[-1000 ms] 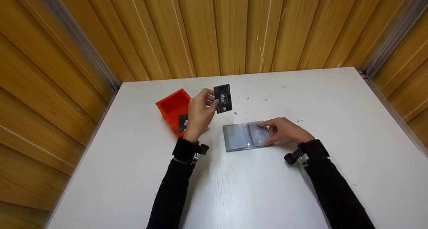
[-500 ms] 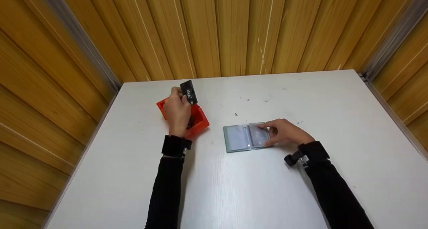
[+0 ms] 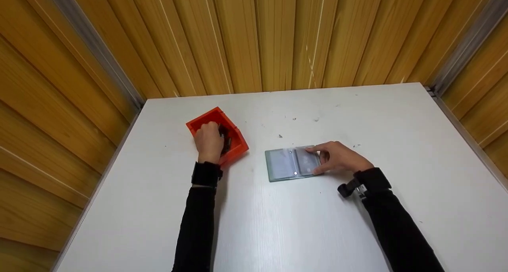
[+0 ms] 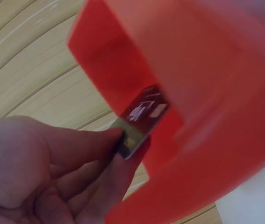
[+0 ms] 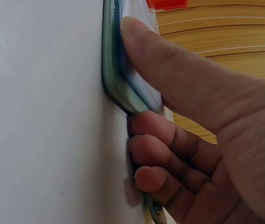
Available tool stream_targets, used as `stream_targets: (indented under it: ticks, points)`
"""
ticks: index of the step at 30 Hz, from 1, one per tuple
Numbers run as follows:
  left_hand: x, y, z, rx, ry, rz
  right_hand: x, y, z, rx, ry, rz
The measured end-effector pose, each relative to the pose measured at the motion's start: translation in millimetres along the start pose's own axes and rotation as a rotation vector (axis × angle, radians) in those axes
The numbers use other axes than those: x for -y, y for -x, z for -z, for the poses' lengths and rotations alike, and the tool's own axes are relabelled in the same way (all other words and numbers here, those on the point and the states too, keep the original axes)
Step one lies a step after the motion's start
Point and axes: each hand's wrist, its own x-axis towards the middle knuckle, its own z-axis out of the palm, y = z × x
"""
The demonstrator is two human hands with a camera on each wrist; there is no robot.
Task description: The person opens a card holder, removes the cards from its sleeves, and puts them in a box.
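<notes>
In the head view my left hand [image 3: 209, 141] reaches down into the orange-red plastic bin [image 3: 240, 147]. The left wrist view shows its thumb and fingers pinching a dark card [image 4: 142, 112] with white lettering and a gold chip, at the bin's opening. To the right, a green-edged card holder [image 3: 280, 164] with clear sleeves lies spread on the table. My right hand [image 3: 338, 157] holds its right end, with one finger at the far edge and the thumb at the near edge. Close up, the right thumb [image 5: 156, 56] presses on the holder's sleeves.
Dark items [image 3: 227, 140] are partly visible inside the bin, too small to tell apart. The white table [image 3: 262, 224] has scattered small dark marks. Wood-patterned panels [image 3: 274, 37] stand behind it and at both sides.
My left hand has moved left with a black "Vip" card and gone down into the bin; that card no longer shows in the head view. My right hand and the card holder have stayed put.
</notes>
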Motion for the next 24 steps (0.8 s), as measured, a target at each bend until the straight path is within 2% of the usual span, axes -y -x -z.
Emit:
stream_targets:
  ticks: [4, 8, 12, 16, 19, 22, 24]
  points:
    - [1.1, 2.6, -5.4, 0.083, -0.022, -0.040, -0.1, 0.9, -0.4, 0.002, -0.004, -0.005]
    - [1.5, 3.1, -9.8, 0.066, -0.070, -0.041, 0.1, 1.6, -0.3, 0.001, -0.007, -0.007]
    - [-1.4, 4.7, -18.1, 0.041, -0.177, -0.043, 0.7, 2.1, -0.1, -0.006, -0.006, -0.002]
    - [-6.5, 8.4, -28.2, 0.057, -0.281, -0.030, 1.6, 1.6, -0.3, -0.006, -0.005, 0.008]
    - [-10.2, 10.4, -30.8, 0.075, -0.301, -0.009, 2.0, 1.3, -0.5, -0.002, -0.004, 0.003]
    - [-16.7, 11.0, -23.5, 0.033, -0.278, -0.003, 2.2, 1.3, -0.5, -0.001, 0.001, -0.008]
    - [-24.5, 11.0, -15.6, -0.024, -0.246, -0.018, 2.5, 1.3, 0.0, 0.000, 0.010, -0.014]
